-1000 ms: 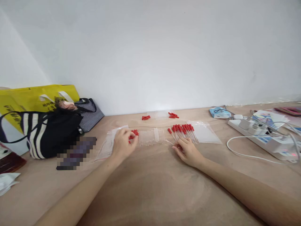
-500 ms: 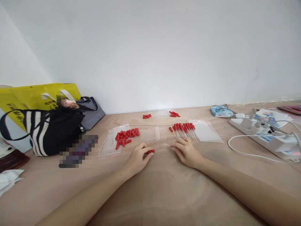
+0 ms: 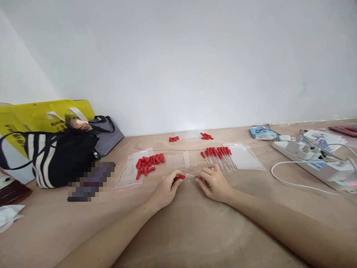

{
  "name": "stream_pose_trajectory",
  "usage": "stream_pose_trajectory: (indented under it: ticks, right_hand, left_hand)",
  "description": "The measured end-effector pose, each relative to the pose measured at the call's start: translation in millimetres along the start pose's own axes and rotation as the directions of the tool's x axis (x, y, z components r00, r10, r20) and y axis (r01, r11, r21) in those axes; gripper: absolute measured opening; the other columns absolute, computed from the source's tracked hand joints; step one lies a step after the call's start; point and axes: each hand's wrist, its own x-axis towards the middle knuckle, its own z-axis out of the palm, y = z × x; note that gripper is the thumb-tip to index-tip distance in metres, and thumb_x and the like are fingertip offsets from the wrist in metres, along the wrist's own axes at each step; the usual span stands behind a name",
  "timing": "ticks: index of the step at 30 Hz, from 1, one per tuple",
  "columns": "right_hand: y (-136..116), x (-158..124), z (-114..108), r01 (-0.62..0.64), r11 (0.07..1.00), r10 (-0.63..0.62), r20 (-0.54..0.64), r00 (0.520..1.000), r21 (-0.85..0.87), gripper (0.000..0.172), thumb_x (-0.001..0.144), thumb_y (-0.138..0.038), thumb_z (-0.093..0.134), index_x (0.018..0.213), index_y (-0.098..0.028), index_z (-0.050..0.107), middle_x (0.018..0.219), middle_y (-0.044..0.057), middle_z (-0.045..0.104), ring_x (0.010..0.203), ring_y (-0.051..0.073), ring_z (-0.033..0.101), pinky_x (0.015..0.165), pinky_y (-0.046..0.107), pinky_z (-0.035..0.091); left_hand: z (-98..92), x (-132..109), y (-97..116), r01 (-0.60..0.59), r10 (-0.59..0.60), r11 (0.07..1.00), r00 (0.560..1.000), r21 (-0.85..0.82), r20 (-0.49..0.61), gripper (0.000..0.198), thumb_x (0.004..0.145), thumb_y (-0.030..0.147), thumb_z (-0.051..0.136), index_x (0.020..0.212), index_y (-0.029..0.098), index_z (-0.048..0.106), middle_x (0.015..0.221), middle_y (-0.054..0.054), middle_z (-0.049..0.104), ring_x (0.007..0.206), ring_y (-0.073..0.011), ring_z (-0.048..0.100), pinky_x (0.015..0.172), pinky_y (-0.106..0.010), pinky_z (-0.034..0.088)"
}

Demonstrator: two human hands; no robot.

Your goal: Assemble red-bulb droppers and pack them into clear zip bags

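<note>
I see a wooden surface below a white wall. Just in front of the row of clear tubes, the left hand pinches a red cap between closed fingers, and the right hand likewise pinches a thin tube. The thin tube is faint, so I cannot tell whether it touches the red cap.

Two bare forearms reach forward, low; left hand and right hand nearly meet, fingers pinched

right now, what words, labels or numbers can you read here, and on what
Nothing here reads clearly.
Yellow bag: dark print, too blurred to read.
Power strip: small labels, too small to read.
Printed sheet behind the strip: coloured print, blurred.
</note>
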Motion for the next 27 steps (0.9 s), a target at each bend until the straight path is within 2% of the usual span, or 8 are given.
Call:
stream_pose_trajectory:
  ticks: [4, 7, 11, 14, 21, 24, 27]
  right_hand:
    - [0.8, -0.1, -0.1, 0.021, 1.000, -0.021, -0.014, 1.000, -0.015, 0.012, 0.080, -0.019, 0.043, 0.084, -0.018, 0.055, 0.068, 0.000, 0.056, 0.063, 0.012, 0.048, 0.079, 0.033, 0.025]
    - [1.9, -0.1, 0.9, 0.083, 0.996, -0.084, -0.016, 0.996, -0.021, 0.013, 0.081, -0.018, 0.042, 0.081, -0.017, 0.054, 0.065, 0.000, 0.055, 0.062, 0.012, 0.047, 0.077, 0.032, 0.027]
    - [1.5, -0.2, 2.6, 0.175, 0.984, -0.175, -0.011, 0.984, -0.014, 0.016, 0.083, -0.016, 0.038, 0.081, -0.016, 0.053, 0.066, 0.001, 0.055, 0.064, 0.012, 0.046, 0.070, 0.028, 0.029]
    - [-0.1, 0.4, 2.2, 0.212, 0.977, -0.212, -0.006, 0.977, -0.010, 0.016, 0.083, -0.014, 0.037, 0.081, -0.015, 0.053, 0.067, 0.002, 0.054, 0.063, 0.012, 0.044, 0.066, 0.027, 0.028]
    - [4.7, 3.3, -6.0, 0.303, 0.949, -0.299, 0.066, 0.952, -0.082, 0.023, 0.080, -0.008, 0.035, 0.079, -0.017, 0.056, 0.064, -0.001, 0.054, 0.055, 0.010, 0.038, 0.071, 0.031, 0.025]
    - [7.9, 3.6, -8.0, 0.347, 0.929, -0.335, 0.111, 0.936, -0.129, 0.027, 0.076, -0.004, 0.034, 0.076, -0.017, 0.057, 0.064, -0.001, 0.054, 0.054, 0.010, 0.037, 0.072, 0.032, 0.023]
    - [7.1, 3.2, -7.7, 0.342, 0.932, -0.331, 0.105, 0.938, -0.118, 0.025, 0.077, -0.007, 0.035, 0.073, -0.017, 0.057, 0.064, 0.000, 0.053, 0.055, 0.010, 0.037, 0.070, 0.032, 0.023]
  left_hand:
    - [1.7, 1.7, 1.2, -0.045, 0.045, 0.999, 0.999, -0.011, 0.006, 0.019, 0.085, 0.020, 0.040, 0.097, 0.019, 0.055, 0.093, -0.003, 0.064, 0.086, -0.0174, 0.058, 0.076, -0.028, 0.042]
    - [3.2, 2.8, 3.5, -0.046, 0.047, 0.997, 0.999, -0.065, 0.017, 0.019, 0.085, 0.023, 0.040, 0.094, 0.019, 0.057, 0.088, -0.002, 0.064, 0.081, -0.0167, 0.058, 0.073, -0.027, 0.043]
    - [5.7, 3.6, 4.6, -0.006, 0.009, 0.988, 1.000, -0.156, 0.016, 0.020, 0.084, 0.028, 0.042, 0.087, 0.016, 0.057, 0.076, -0.001, 0.062, 0.070, -0.0148, 0.056, 0.064, -0.024, 0.043]
    - [6.8, 3.1, 4.0, 0.014, -0.015, 0.986, 1.000, -0.164, -0.006, 0.022, 0.083, 0.031, 0.043, 0.080, 0.015, 0.058, 0.066, 0.001, 0.057, 0.062, -0.0127, 0.051, 0.057, -0.022, 0.040]
    - [4.7, -0.8, 9.3, -0.041, 0.041, 0.999, 0.999, 0.002, 0.004, 0.018, 0.083, 0.024, 0.042, 0.077, 0.016, 0.057, 0.069, 0.000, 0.057, 0.064, -0.0135, 0.051, 0.060, -0.024, 0.040]
    - [4.5, -1.9, 12.2, -0.098, 0.094, 0.991, 0.994, 0.093, 0.047, 0.017, 0.083, 0.023, 0.042, 0.075, 0.016, 0.055, 0.070, -0.002, 0.057, 0.067, -0.0151, 0.052, 0.063, -0.026, 0.040]
    - [5.0, -2.5, 13.1, -0.174, 0.166, 0.973, 0.984, 0.152, 0.067, 0.018, 0.084, 0.023, 0.040, 0.074, 0.016, 0.054, 0.071, -0.003, 0.056, 0.071, -0.0162, 0.052, 0.065, -0.027, 0.041]
